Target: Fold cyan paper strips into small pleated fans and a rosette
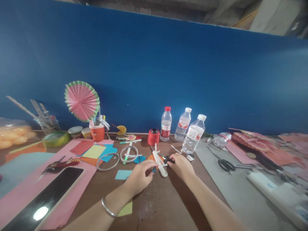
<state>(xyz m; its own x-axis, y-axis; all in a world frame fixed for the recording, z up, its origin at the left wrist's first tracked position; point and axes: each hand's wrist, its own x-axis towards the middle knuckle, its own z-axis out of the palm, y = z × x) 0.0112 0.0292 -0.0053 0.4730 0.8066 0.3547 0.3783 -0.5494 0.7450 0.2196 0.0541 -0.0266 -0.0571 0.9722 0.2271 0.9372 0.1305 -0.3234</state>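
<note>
Mid-frame: white tool (162, 171) laid between hands, slanted toward lower right, nearer left hand (141, 175), fingers curled, hold unclear; black handle (169, 158) gripped by right hand (181, 166).

You're at a paper-craft workstation, probably a makeshift workshop. Your brown tabletop (156, 211) backs onto a blue partition (154, 64); raw concrete (173, 7) shows above it, so the building looks industrial or unfinished. Craft evidence: watermelon-coloured pleated paper fan (81, 101), yellow paper square (94, 151), pink paper sheets (74, 199), green tape roll (63, 140), black-handled scissors (231, 166), marker (131, 141). Smartphone (55, 189) and water bottles (193, 138) share your surface with the supplies.
</note>
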